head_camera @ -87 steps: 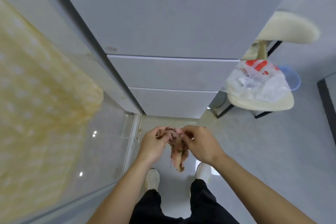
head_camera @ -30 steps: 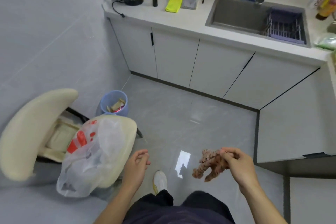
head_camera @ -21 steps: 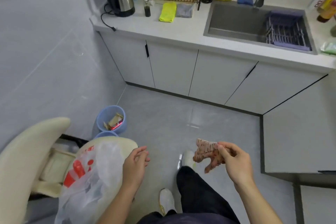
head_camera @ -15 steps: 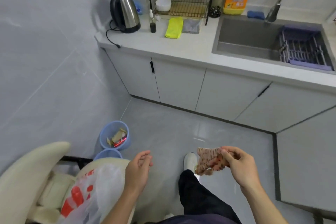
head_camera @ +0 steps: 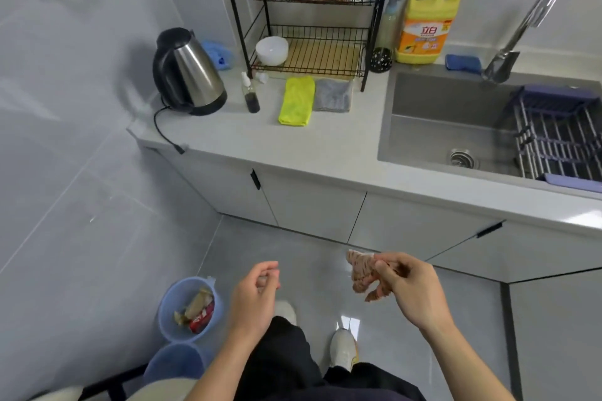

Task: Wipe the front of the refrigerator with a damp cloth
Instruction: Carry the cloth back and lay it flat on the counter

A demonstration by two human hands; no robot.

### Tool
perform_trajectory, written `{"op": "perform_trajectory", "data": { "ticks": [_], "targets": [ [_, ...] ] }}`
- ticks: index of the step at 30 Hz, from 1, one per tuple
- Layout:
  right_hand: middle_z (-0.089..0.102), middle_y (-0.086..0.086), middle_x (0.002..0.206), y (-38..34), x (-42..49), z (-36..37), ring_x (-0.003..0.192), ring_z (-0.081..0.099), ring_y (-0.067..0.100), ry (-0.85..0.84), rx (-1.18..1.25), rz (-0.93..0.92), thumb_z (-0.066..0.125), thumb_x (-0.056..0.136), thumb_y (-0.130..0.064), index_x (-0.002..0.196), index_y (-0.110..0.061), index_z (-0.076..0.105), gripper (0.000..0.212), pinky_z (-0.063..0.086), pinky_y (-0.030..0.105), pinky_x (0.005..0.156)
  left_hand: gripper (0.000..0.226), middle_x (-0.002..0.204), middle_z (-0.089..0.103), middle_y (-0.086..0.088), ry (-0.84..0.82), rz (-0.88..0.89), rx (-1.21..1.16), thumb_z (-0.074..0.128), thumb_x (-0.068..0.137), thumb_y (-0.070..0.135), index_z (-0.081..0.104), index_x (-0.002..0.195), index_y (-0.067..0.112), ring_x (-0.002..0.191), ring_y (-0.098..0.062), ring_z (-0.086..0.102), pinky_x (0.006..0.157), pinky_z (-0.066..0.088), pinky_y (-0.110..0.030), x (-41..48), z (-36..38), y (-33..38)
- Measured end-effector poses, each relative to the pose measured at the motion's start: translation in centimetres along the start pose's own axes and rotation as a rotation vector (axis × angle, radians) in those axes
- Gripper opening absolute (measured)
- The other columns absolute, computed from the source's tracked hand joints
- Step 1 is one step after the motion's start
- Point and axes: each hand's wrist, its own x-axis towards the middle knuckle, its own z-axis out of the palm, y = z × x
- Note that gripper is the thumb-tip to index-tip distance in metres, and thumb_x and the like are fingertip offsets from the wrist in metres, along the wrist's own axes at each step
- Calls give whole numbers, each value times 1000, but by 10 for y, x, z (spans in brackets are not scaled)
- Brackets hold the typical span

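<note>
At left, a bin on the floor, wrappers inside; above it, a kettle on the worktop. Mid-frame, left hand, fingers loosely curled, empty, over the floor. On the worktop beyond, a yellow towel before a wire rack. Then right hand, fingers pinching a crumpled patterned cloth, held in the air short of the cabinets. Far right, sink with tap.

Bright even light; glare patch on floor; wide-angle bending, edges blurred.
</note>
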Motion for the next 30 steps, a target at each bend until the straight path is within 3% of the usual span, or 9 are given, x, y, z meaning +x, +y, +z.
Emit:
{"op": "perform_trajectory", "data": {
  "ticks": [4,6,8,12,17,21,26,30],
  "targets": [
    [76,1,67,-37,51,9,57,72,19,89,-11,-24,65,103,-11,89,-22,76,20,51,13,57,18,99,76,11,-80,41,17,62,105,21,71,108,36,89,-1,72,89,61,-36,68,3,37],
    [74,-2,62,-57,75,16,52,69,14,123,-14,-37,66,103,-13,88,-23,74,19,46,8,53,17,97,76,10,-122,66,12,63,105,19,72,109,33,88,-2,73,89,60,-36,102,2,56],
    [73,0,59,-79,97,25,50,68,17,131,-4,-39,65,104,-16,85,-21,74,21,46,8,52,17,98,76,11,-193,86,21,63,105,18,71,108,33,88,-1,72,89,60,-33,136,0,75],
    [70,7,56,-127,130,45,45,65,23,129,45,-25,62,103,-13,79,-12,74,27,47,11,51,19,111,75,16,-433,146,103,63,106,23,69,112,39,101,-2,70,87,53,-13,187,-5,111],
    [70,13,58,-178,167,66,48,63,40,162,161,-36,63,99,-8,77,-12,73,24,49,22,44,28,121,71,25,-678,230,140,67,103,29,65,125,46,112,9,64,93,49,-11,241,-7,149],
    [75,2,64,-208,192,72,57,70,23,178,80,-74,69,100,-23,80,-19,77,21,49,19,54,26,115,74,23,-761,249,114,74,98,30,66,120,40,108,4,69,87,52,-13,260,5,166],
    [77,-3,75,-233,216,60,74,71,15,161,43,-96,74,98,-30,81,-20,79,21,52,21,65,11,102,74,12,-618,326,161,75,97,27,66,98,34,90,-1,69,77,51,-16,280,16,188],
    [79,-9,77,-240,234,34,71,71,4,218,63,-116,76,96,-32,84,-22,82,17,56,23,67,16,96,76,16,-759,317,170,83,91,19,69,96,12,89,-8,69,83,52,-26,310,10,214]
  ]
}}
